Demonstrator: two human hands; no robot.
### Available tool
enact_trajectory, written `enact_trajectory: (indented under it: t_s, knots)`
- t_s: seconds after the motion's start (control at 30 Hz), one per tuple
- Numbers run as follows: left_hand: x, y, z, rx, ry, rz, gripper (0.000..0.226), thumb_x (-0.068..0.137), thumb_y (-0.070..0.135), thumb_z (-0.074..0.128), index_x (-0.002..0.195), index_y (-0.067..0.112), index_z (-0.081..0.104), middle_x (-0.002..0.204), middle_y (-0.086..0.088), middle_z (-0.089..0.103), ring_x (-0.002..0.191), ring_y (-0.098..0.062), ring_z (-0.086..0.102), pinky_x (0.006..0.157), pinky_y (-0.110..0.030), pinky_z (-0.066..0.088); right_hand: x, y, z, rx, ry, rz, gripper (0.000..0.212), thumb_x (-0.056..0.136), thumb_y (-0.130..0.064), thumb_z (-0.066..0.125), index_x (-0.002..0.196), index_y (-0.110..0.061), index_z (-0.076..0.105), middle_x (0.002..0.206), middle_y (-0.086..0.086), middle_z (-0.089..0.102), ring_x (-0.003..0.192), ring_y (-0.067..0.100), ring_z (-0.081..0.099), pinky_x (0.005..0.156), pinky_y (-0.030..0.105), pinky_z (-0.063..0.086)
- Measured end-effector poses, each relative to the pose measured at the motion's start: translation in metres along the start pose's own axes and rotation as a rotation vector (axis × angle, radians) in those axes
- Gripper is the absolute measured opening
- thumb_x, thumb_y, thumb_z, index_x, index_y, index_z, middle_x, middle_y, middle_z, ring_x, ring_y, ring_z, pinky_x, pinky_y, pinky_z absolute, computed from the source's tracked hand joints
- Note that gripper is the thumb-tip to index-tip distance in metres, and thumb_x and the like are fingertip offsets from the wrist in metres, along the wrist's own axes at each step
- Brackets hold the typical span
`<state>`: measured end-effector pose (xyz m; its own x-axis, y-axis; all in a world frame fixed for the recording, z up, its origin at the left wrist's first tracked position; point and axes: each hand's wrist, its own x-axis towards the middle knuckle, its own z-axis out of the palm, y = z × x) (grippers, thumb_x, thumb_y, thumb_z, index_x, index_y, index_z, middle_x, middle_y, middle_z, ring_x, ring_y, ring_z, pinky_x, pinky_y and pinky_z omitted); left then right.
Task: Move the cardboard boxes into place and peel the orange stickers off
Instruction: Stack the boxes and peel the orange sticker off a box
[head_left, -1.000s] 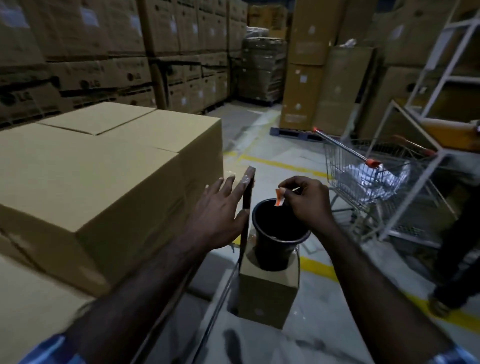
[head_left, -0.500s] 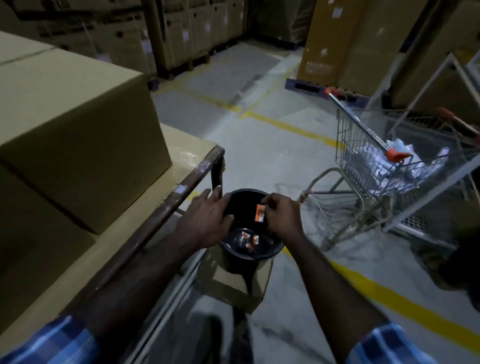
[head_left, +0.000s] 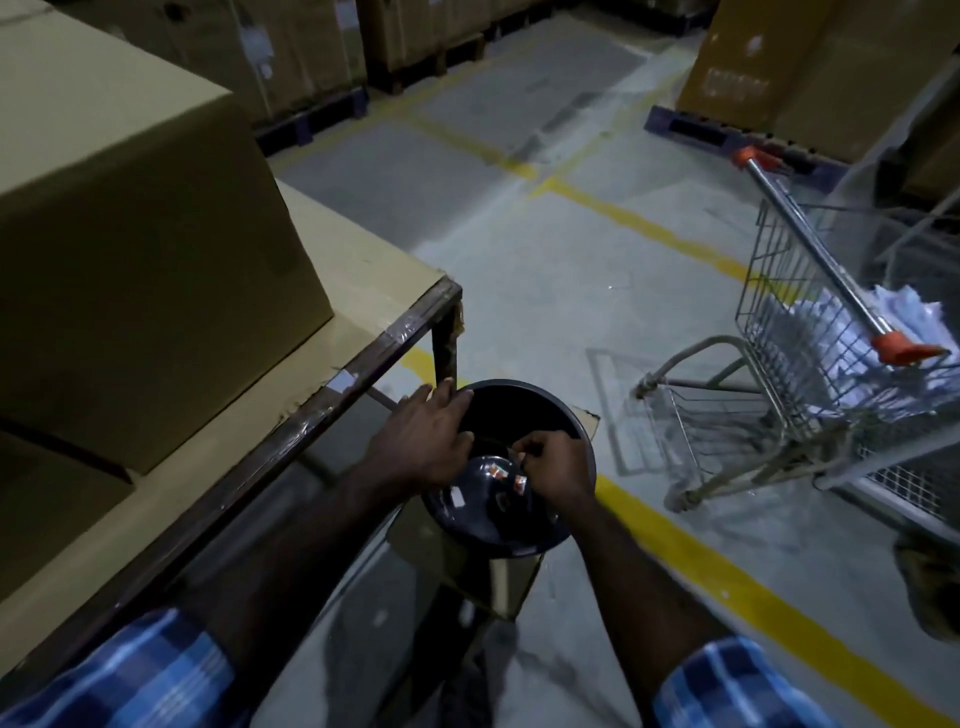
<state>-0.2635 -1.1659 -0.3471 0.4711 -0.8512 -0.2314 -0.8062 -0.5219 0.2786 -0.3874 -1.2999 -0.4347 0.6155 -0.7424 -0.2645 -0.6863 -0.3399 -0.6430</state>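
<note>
Left hand (head_left: 423, 441) flat on rim of black bucket (head_left: 582, 431), fingers straight, grip released. Right hand (head_left: 558, 467) inside bucket mouth, fingers curled; grip contents cannot tell. Orange stickers (head_left: 511, 477) on bucket bottom. Bucket atop small box (head_left: 498, 577) on floor. Cardboard box (head_left: 130, 249) on bench (head_left: 374, 291), left. Shopping cart (head_left: 810, 374) right.

- A warehouse or stockroom is shown, dimly lit.
- Large cardboard boxes (head_left: 291, 47) are stacked on dark pallets (head_left: 311, 117) along the far side.
- A bare concrete floor (head_left: 545, 270) is marked with yellow painted lines (head_left: 644, 223).
- A big plain carton (head_left: 130, 218) is set on a flat trolley deck (head_left: 332, 358).
- A wire shopping cart (head_left: 810, 332) is parked in the aisle.
</note>
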Motion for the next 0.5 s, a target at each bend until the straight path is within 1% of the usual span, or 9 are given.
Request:
enact_trajectory:
  t_s: [0.07, 0.1, 0.2, 0.27, 0.33, 0.4, 0.43, 0.47, 0.5]
  knots:
    - [0.005, -0.001, 0.0, -0.007, 0.002, -0.001, 0.059, 0.097, 0.032, 0.043, 0.149, 0.013, 0.025, 0.154, -0.016, 0.025, 0.139, -0.036, 0.024, 0.111, -0.046, 0.027, 0.008, 0.0, 0.005, 0.0, -0.025, -0.014, 0.021, 0.083, -0.007, 0.062, 0.093, -0.016, 0.078, 0.093, 0.004, 0.076, 0.09, 0.019, 0.069, 0.078, 0.027, 0.052]
    - [0.007, -0.002, 0.0, -0.007, 0.003, 0.002, 0.058, 0.097, 0.031, 0.043, 0.149, 0.012, 0.025, 0.153, -0.016, 0.026, 0.138, -0.036, 0.026, 0.111, -0.047, 0.028, 0.012, -0.001, 0.006, 0.006, -0.02, -0.026, 0.022, 0.082, -0.006, 0.06, 0.091, -0.017, 0.078, 0.092, 0.003, 0.076, 0.089, 0.019, 0.069, 0.078, 0.028, 0.053]
    - [0.013, -0.003, 0.0, -0.013, -0.001, -0.004, 0.055, 0.097, 0.029, 0.042, 0.147, 0.012, 0.026, 0.151, -0.017, 0.028, 0.135, -0.036, 0.029, 0.109, -0.049, 0.029, 0.019, -0.003, 0.006, 0.019, 0.023, -0.061, 0.026, 0.078, -0.002, 0.058, 0.073, -0.025, 0.069, 0.077, -0.005, 0.072, 0.077, 0.014, 0.066, 0.068, 0.028, 0.05]
    - [0.016, -0.003, 0.0, -0.021, -0.008, -0.019, 0.055, 0.097, 0.028, 0.041, 0.147, 0.012, 0.026, 0.152, -0.017, 0.026, 0.136, -0.036, 0.028, 0.11, -0.049, 0.028, 0.022, -0.004, 0.004, 0.03, 0.03, -0.056, 0.024, 0.079, -0.003, 0.06, 0.069, -0.025, 0.062, 0.07, -0.007, 0.067, 0.069, 0.011, 0.062, 0.062, 0.026, 0.045]
    - [0.018, -0.003, 0.001, -0.029, -0.012, -0.029, 0.054, 0.097, 0.028, 0.041, 0.147, 0.012, 0.027, 0.152, -0.017, 0.026, 0.137, -0.036, 0.027, 0.11, -0.049, 0.028, 0.024, -0.004, 0.002, 0.032, 0.024, -0.072, 0.022, 0.081, -0.006, 0.064, 0.068, -0.024, 0.061, 0.064, -0.01, 0.063, 0.062, 0.003, 0.058, 0.057, 0.021, 0.04]
    - [0.019, -0.003, 0.001, -0.034, -0.008, -0.029, 0.054, 0.097, 0.028, 0.042, 0.147, 0.012, 0.028, 0.153, -0.017, 0.026, 0.136, -0.036, 0.028, 0.11, -0.049, 0.028, 0.026, -0.002, 0.003, 0.041, -0.006, -0.09, 0.02, 0.083, -0.01, 0.067, 0.068, -0.022, 0.063, 0.062, -0.013, 0.062, 0.058, -0.009, 0.055, 0.05, 0.009, 0.036]
    - [0.019, -0.002, 0.0, -0.035, -0.006, -0.028, 0.054, 0.097, 0.028, 0.042, 0.147, 0.012, 0.028, 0.153, -0.017, 0.026, 0.137, -0.036, 0.028, 0.11, -0.049, 0.028, 0.028, -0.001, 0.003, 0.051, -0.022, -0.089, 0.017, 0.085, -0.013, 0.068, 0.069, -0.02, 0.066, 0.064, -0.013, 0.063, 0.058, -0.011, 0.056, 0.049, 0.006, 0.036]
    - [0.019, -0.002, 0.0, -0.034, -0.004, -0.027, 0.055, 0.097, 0.028, 0.042, 0.147, 0.012, 0.028, 0.153, -0.018, 0.025, 0.137, -0.036, 0.028, 0.111, -0.048, 0.028, 0.029, -0.001, 0.003, 0.049, -0.028, -0.087, 0.014, 0.086, -0.016, 0.069, 0.072, -0.017, 0.069, 0.067, -0.011, 0.067, 0.062, -0.01, 0.059, 0.051, 0.006, 0.036]
    - [0.019, -0.001, 0.001, -0.031, 0.0, -0.027, 0.055, 0.097, 0.029, 0.042, 0.147, 0.011, 0.028, 0.153, -0.018, 0.025, 0.137, -0.036, 0.028, 0.111, -0.048, 0.028, 0.031, 0.0, 0.003, 0.029, -0.021, -0.089, 0.01, 0.086, -0.02, 0.07, 0.077, -0.016, 0.072, 0.072, -0.007, 0.07, 0.069, -0.002, 0.064, 0.056, 0.011, 0.041]
